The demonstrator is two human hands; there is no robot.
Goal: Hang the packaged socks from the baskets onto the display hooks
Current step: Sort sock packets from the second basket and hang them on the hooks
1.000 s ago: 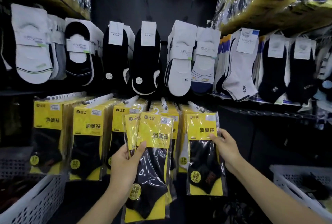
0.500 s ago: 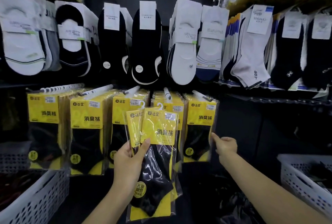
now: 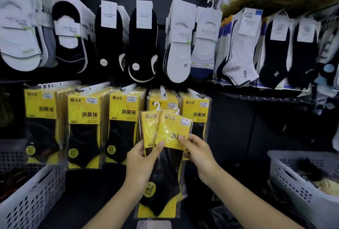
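The left hand (image 3: 141, 162) grips two packs (image 3: 149, 129) fanned in front of the right end of the display's lower row, thumb across their cards. The right hand (image 3: 198, 153) pinches the right edge of the front pack (image 3: 172, 131). Neither pack is on a peg yet, and both white hangers (image 3: 177, 110) point up just below the crowded pegs (image 3: 162, 91). The likeliest slip, I think, is in separating them: the glossy sleeves cling, so pulling the front one could drag the rear one out of the left thumb's hold and drop it to the dark floor between the baskets (image 3: 33, 197). The hangers are small and sit close together, so they might snag each other. The pegs look nearly full to their tips, so a hanger set only on the end could slide off, or pushing it on could knock off a hung pack (image 3: 198, 113). A pinch at the card's edge also lets the pack swing, which could spoil the aim.
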